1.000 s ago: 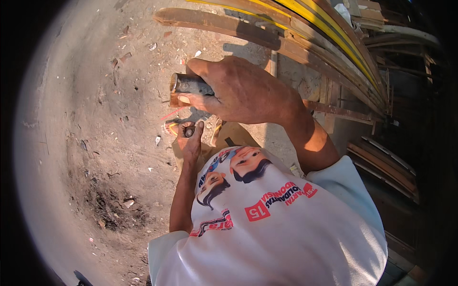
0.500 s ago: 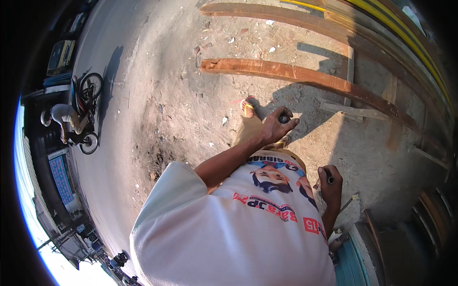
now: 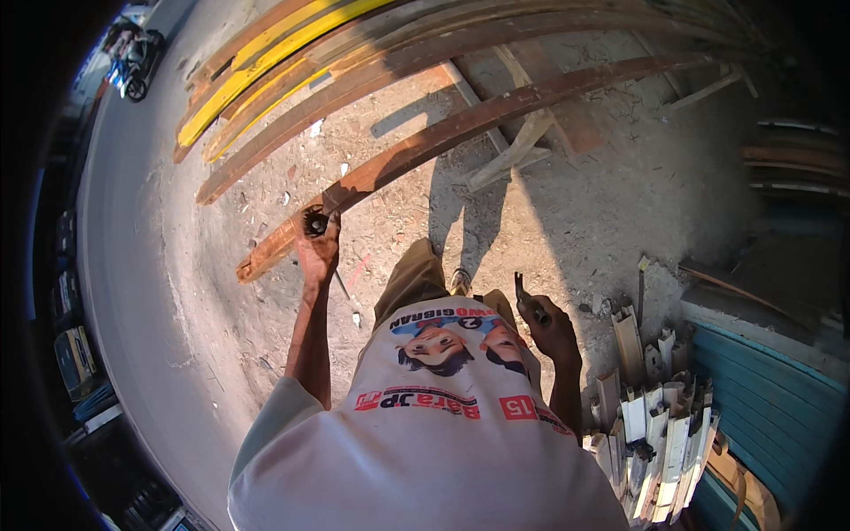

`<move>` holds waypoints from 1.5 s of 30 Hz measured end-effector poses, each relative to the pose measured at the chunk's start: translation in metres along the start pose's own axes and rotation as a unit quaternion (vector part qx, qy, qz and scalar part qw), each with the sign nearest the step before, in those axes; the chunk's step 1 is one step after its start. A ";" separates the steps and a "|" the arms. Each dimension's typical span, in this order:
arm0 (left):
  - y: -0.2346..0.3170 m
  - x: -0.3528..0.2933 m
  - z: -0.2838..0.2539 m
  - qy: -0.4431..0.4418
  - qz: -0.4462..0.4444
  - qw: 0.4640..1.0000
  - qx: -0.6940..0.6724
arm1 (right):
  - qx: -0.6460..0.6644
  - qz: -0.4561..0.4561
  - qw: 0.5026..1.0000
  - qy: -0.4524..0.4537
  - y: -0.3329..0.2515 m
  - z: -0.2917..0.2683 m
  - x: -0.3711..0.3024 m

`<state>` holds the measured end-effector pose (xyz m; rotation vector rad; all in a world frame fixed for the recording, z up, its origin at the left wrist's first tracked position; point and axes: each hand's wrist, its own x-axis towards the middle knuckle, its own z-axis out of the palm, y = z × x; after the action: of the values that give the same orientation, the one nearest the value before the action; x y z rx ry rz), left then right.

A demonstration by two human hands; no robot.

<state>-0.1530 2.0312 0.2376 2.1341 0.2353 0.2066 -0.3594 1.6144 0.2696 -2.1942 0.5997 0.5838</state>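
My left hand [image 3: 317, 257] is closed around a tool with a dark, round end [image 3: 316, 223]; a thin dark shaft seems to show beneath the hand. This hand is over the near end of a long reddish-brown wooden beam [image 3: 407, 159]; whether it touches the wood I cannot tell. Lower right, beside my shirt, my right hand [image 3: 553, 332] is wrapped round a dark hand tool [image 3: 520, 288]. Its narrow, slightly hooked tip sticks up past the fingers, and the rest is hidden in the palm.
More beams and yellow-painted boards [image 3: 239, 93] lie beyond, partly over a wooden trestle [image 3: 522, 146]. At lower right, a bundle of upright wood offcuts [image 3: 660, 442] stands by a teal plank wall [image 3: 761, 380]. A road [image 3: 124, 221] runs along the left, with a motorbike [image 3: 133, 62] far off.
My view has turned to the right and come nearer the beams. The left hand has reached out to the beam's end. A tool tip now shows above my right hand.
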 end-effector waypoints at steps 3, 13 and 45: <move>-0.005 0.031 -0.046 -0.065 0.155 0.947 0.274 | -0.082 0.001 0.995 -0.057 0.008 0.007 0.016; -0.045 0.094 -0.067 -0.292 0.092 0.797 0.521 | -0.024 -0.002 1.000 -0.013 0.123 0.086 0.068; 0.252 0.123 0.151 -0.387 0.044 0.799 0.458 | 0.064 0.085 0.993 -0.057 0.244 -0.061 0.302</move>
<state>0.0244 1.8052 0.3751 2.9617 -0.3305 -0.9152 -0.2521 1.3541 -0.0048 -1.9887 0.7475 0.7340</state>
